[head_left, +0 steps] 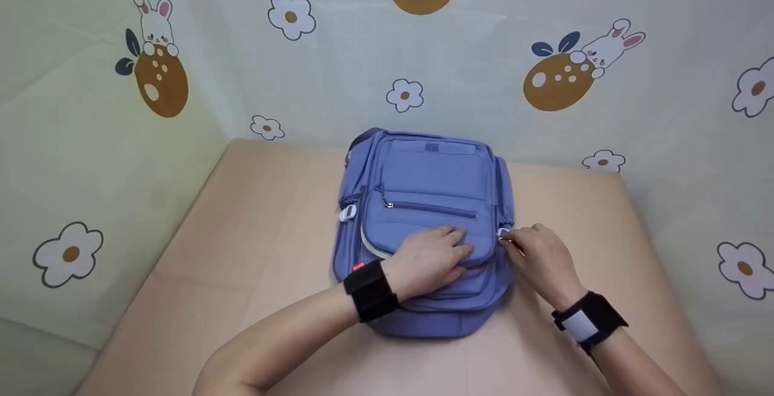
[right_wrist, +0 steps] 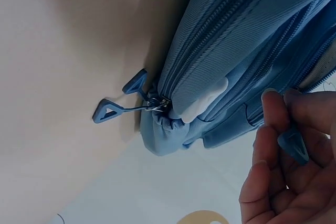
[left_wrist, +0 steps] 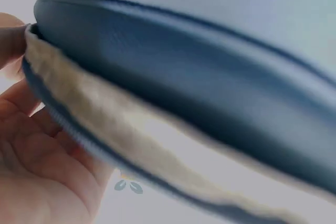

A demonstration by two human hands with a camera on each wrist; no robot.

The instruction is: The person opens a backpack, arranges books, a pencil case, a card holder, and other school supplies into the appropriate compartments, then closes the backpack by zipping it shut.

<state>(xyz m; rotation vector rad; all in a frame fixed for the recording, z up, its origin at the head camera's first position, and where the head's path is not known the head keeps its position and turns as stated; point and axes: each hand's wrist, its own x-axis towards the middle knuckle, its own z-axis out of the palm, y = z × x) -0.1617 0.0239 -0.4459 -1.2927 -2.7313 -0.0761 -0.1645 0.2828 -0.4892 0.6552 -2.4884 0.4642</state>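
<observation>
A blue-purple backpack [head_left: 432, 172] lies on its back, front pockets facing up. My left hand [head_left: 423, 260] lies over the lower front pocket, gripping the unzipped edge between thumb and fingers. That pocket's cream lining [left_wrist: 136, 124] shows along the gap in the left wrist view, with the hand [left_wrist: 47, 161] at its left end. At the bag's right side, my right hand [head_left: 541, 260] pinches a blue zipper pull [right_wrist: 294, 145], whose end hangs below the fingertips in the right wrist view. The zipper's slider is hidden by the right hand [right_wrist: 294, 166].
The bag rests on a light tan table [head_left: 284, 220] near a patterned cloth wall [head_left: 338, 69]. Two more zipper pulls [right_wrist: 107, 111] dangle from the bag's side. A closed small zipper [head_left: 429, 208] crosses the front, and a white buckle [head_left: 347, 213] sits at left.
</observation>
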